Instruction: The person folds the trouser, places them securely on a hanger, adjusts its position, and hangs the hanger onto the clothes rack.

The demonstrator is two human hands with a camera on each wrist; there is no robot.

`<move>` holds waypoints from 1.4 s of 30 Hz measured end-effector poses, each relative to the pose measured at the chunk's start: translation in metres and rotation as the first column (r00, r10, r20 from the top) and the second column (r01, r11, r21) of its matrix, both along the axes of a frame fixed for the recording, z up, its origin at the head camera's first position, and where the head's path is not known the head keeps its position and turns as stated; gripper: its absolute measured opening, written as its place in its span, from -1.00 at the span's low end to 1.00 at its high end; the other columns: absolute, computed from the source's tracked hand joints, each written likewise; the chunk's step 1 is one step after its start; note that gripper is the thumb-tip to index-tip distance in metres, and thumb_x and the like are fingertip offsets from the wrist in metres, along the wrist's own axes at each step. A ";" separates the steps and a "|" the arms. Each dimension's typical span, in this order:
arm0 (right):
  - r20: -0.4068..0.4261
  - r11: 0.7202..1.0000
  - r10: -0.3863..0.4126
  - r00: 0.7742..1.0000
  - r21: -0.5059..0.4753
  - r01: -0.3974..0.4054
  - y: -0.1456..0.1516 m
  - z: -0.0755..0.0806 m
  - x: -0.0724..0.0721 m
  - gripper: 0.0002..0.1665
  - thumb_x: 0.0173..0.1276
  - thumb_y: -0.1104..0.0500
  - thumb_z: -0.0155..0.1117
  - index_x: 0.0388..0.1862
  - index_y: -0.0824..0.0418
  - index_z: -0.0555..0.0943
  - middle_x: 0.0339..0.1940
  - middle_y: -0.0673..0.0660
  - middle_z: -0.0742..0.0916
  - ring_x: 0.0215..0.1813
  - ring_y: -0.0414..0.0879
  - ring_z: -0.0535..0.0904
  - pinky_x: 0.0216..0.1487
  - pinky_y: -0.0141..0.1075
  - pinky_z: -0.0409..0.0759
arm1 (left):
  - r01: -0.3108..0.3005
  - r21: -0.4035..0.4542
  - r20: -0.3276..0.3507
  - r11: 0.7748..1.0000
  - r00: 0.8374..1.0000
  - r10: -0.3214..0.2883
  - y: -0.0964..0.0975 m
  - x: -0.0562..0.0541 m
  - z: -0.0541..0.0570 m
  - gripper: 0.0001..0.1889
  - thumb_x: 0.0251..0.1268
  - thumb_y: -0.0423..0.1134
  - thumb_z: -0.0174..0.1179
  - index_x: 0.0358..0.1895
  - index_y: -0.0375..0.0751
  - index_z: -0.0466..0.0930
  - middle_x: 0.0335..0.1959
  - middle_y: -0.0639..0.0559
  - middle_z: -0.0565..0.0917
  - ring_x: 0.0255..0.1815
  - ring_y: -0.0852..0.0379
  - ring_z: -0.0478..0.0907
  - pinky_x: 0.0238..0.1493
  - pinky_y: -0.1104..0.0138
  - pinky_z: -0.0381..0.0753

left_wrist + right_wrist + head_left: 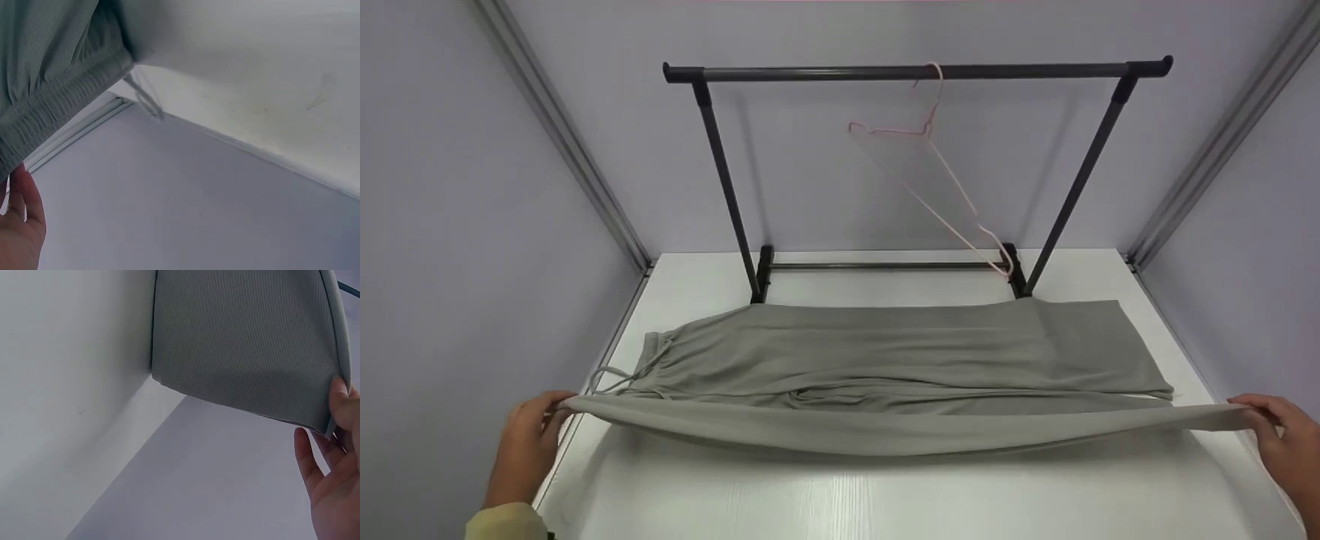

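Observation:
A pair of grey-green trousers [885,352] lies sideways across the white table, waist at the left with a drawstring [615,379]. Their near edge is lifted and sags in a shallow curve between my two hands. At the left, my left hand [526,442] pinches the corner of the gathered waistband [62,95]. My right hand [1286,442] pinches the hem corner of the leg at the far right. In the right wrist view the ribbed leg end [247,349] hangs down from the thumb and fingers.
Behind the trousers stands a dark metal clothes rack [840,73] with its feet on the table [840,502]. A pink hanger [952,176] hangs askew from its top bar. Pale walls [450,225] close in the left, right and back.

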State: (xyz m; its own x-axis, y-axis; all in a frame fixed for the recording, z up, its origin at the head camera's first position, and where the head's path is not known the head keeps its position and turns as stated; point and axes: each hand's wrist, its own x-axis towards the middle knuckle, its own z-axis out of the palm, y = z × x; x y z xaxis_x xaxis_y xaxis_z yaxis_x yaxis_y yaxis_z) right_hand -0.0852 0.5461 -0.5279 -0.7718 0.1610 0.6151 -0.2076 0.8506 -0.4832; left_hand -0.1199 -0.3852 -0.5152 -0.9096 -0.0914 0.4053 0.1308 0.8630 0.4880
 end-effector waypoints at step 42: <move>0.244 0.898 -0.426 0.871 0.001 0.440 0.020 0.030 -0.132 -0.58 0.38 0.05 0.14 -0.12 0.43 0.60 -0.17 0.37 0.60 -0.31 -0.06 0.37 -0.37 -0.22 0.25 | -0.260 0.312 0.017 0.914 0.963 0.268 0.028 -0.159 0.019 -0.63 0.43 -0.08 -0.07 0.16 -0.19 0.40 -0.02 -0.14 0.48 -0.06 -0.04 0.28 -0.14 0.12 0.26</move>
State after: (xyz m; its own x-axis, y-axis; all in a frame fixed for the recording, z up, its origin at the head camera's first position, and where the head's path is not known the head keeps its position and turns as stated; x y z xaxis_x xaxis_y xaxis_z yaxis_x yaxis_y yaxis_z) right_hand -0.2168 0.5656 -0.4984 -0.7365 0.5395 0.4081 0.2993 0.8009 -0.5186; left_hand -0.2788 -0.3567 -0.4959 -0.8248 -0.4512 0.3407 -0.0656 0.6750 0.7349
